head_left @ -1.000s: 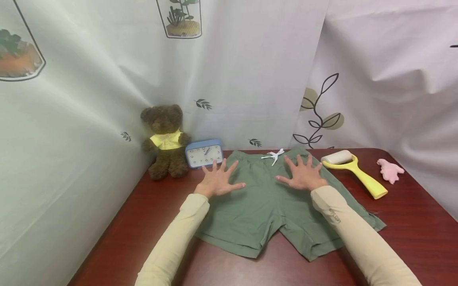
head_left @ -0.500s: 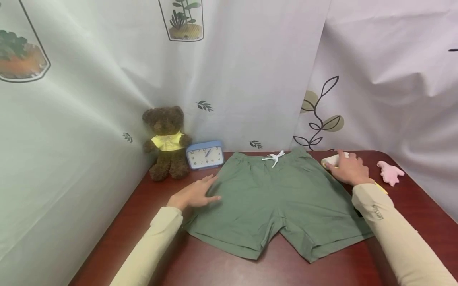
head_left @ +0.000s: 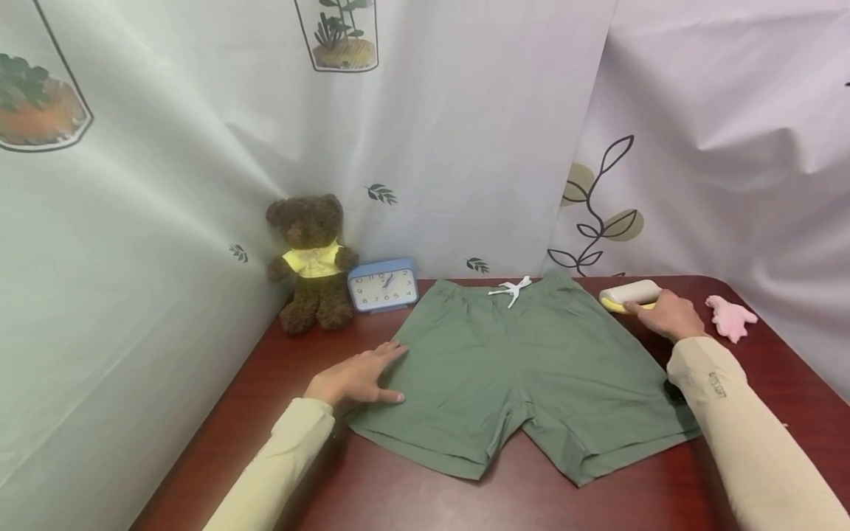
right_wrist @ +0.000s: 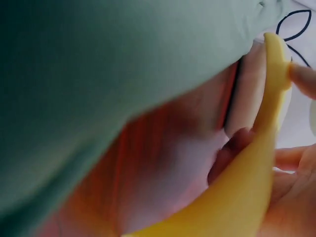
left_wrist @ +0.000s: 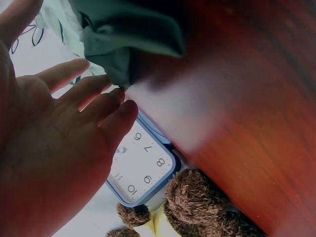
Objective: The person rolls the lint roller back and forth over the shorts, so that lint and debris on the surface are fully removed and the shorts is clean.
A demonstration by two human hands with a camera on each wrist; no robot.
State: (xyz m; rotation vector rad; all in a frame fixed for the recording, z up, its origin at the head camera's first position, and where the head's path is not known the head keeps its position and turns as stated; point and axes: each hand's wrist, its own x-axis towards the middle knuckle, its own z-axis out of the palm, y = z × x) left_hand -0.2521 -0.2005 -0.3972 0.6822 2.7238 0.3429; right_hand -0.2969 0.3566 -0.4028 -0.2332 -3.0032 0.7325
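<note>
Green shorts (head_left: 491, 361) with a white drawstring (head_left: 513, 289) lie spread flat on the table, waistband away from me. At the back right, my right hand (head_left: 672, 317) holds a lint roller (head_left: 620, 293) with a pale roll and a yellow handle. In the right wrist view, fingers stand on both sides of the yellow handle (right_wrist: 270, 98). My left hand (head_left: 355, 377) has its fingers extended at the left edge of the shorts. The left wrist view shows that palm with nothing in it, close to the green cloth (left_wrist: 128, 29).
A brown teddy bear (head_left: 308, 295) in a yellow top sits at the back left, beside a blue alarm clock (head_left: 384, 287). A pink soft toy (head_left: 730, 318) lies right of my right hand. Printed white curtains (head_left: 451, 147) stand behind the dark red table (head_left: 425, 509).
My right hand has left the shorts, reached right and taken hold of the lint roller. The left hand has moved from over the shorts to their left edge.
</note>
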